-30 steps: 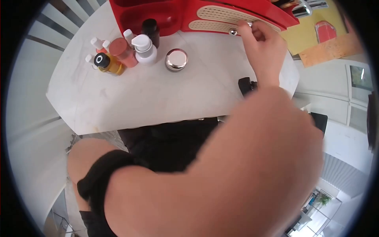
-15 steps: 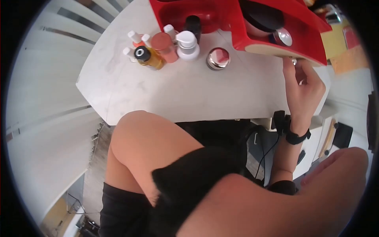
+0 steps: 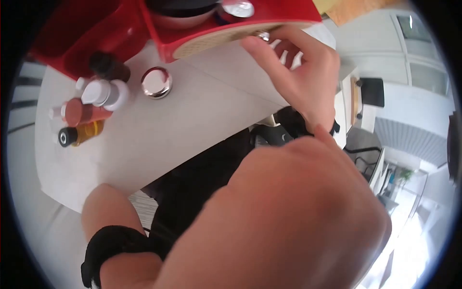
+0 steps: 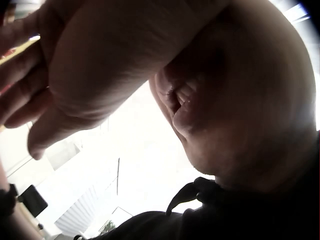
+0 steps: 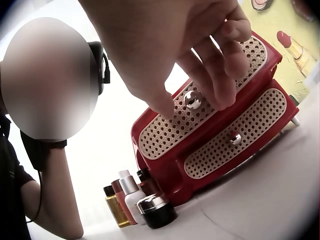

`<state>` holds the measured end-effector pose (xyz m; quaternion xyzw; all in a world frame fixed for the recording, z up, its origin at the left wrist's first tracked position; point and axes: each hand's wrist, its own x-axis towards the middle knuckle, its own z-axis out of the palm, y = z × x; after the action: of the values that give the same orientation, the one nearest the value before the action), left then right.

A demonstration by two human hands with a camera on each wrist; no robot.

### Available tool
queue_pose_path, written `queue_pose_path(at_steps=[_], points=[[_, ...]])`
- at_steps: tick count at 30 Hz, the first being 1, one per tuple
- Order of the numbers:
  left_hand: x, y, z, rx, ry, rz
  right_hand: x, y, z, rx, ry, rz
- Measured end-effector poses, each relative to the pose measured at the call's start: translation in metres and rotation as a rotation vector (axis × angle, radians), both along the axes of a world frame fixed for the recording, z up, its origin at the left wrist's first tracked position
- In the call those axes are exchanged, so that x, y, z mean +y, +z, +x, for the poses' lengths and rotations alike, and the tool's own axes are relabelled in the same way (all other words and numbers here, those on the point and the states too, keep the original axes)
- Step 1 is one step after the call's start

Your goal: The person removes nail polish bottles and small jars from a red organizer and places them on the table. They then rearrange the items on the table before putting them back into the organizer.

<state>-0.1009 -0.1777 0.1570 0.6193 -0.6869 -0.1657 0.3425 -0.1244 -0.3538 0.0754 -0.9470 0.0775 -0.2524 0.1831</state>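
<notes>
Pale tabletop (image 3: 192, 101) bears the red drawer unit (image 5: 172, 172); its upper knob (image 5: 192, 100) lies between the right hand (image 3: 308, 70)'s thumb and loosely bent fingers, ungripped, I'd say (left hand (image 4: 100, 60) farther off, open, empty).

Amber bottle (image 3: 88, 133), silver-lidded jar (image 3: 157, 83) on white table (image 3: 197, 106).

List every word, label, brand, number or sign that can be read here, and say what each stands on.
None can be read as text.
Black cap of the amber bottle: a white ring mark; whether it is a letter or a logo, I cannot tell.
Amber bottle: any print is too blurred to read.
Red drawer unit: no lettering seen.
</notes>
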Motion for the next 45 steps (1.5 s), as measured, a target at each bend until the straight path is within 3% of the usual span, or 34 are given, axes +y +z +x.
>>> queue_pose_path(at_steps=[2, 6, 13, 14, 15, 17, 18, 19, 21, 22, 25, 28, 31, 33, 35, 40, 45], points=[[0.009, -0.001, 0.004, 0.028, 0.078, -0.023, 0.004, 0.006, 0.005, -0.036, -0.010, 0.063], [0.031, 0.000, 0.022, 0.065, 0.210, -0.025, -0.002, 0.017, -0.004, 0.127, -0.128, 0.086], [0.049, 0.019, 0.003, 0.028, 0.213, -0.004, -0.006, 0.036, 0.021, -0.133, -0.131, 0.115], [0.048, 0.008, -0.008, -0.108, 0.315, -0.088, -0.002, 0.043, 0.032, -0.071, -0.003, 0.030], [0.050, 0.016, -0.003, -0.111, 0.299, -0.046, 0.003, 0.055, 0.044, -0.015, 0.122, -0.057], [0.041, 0.009, -0.014, -0.458, 0.350, 0.097, -0.004, 0.057, 0.052, 0.141, 0.210, -0.115], [0.041, 0.004, -0.020, -0.506, 0.343, 0.068, -0.003, 0.064, 0.055, 0.184, 0.243, -0.195], [0.044, 0.000, -0.023, -0.499, 0.366, 0.061, -0.002, 0.071, 0.057, 0.142, 0.227, -0.211], [0.041, -0.007, -0.021, -0.522, 0.388, 0.045, 0.001, 0.083, 0.062, 0.369, 0.258, -0.239], [0.045, 0.007, -0.007, -0.503, 0.354, 0.046, 0.006, 0.101, 0.080, 0.505, 0.248, -0.258], [0.030, -0.017, 0.011, -0.435, 0.273, 0.012, 0.005, 0.104, 0.092, 0.644, 0.253, -0.305], [0.018, -0.034, 0.030, -0.237, 0.304, 0.044, -0.005, 0.087, 0.083, 0.437, 0.268, -0.310], [0.011, -0.052, 0.049, -0.338, 0.378, 0.008, -0.005, 0.090, 0.070, 0.361, 0.220, -0.331], [0.008, -0.049, 0.056, -0.387, 0.388, 0.137, -0.011, 0.091, 0.064, 0.238, 0.226, -0.204], [0.002, -0.049, 0.061, -0.303, 0.471, 0.158, -0.014, 0.097, 0.061, 0.225, 0.221, -0.246], [-0.009, -0.063, 0.076, -0.341, 0.606, 0.116, -0.021, 0.096, 0.026, -0.153, 0.136, -0.016], [-0.011, -0.062, 0.088, -0.326, 0.671, 0.119, -0.023, 0.081, 0.005, -0.175, 0.133, 0.093]])
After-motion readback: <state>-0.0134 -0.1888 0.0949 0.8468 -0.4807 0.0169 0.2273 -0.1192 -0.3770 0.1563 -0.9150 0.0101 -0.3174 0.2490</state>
